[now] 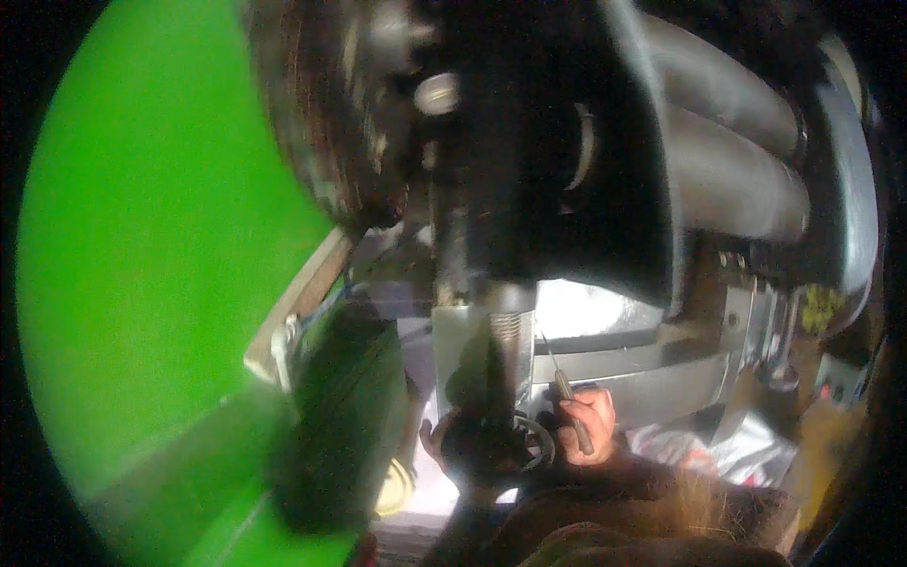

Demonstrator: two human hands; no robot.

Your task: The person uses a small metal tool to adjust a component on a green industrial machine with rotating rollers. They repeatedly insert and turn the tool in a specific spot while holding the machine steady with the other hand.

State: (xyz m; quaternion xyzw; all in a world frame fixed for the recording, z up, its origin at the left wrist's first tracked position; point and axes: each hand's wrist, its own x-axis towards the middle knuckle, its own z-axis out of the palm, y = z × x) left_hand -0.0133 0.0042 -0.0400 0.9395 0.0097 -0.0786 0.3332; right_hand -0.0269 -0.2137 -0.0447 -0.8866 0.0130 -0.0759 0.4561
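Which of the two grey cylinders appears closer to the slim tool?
The lower grey cylinder: in the picture it lies below the upper cylinder, nearer the slim tool in the right-hand grip.

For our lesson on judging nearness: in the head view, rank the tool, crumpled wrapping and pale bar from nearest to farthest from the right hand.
1. Tool: gripped in the right hand.
2. Crumpled wrapping: right of the hand.
3. Pale bar: far to the upper left.

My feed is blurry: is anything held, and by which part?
The right hand holds a thin tool by its handle; the left hand is mostly hidden, its hold unclear.
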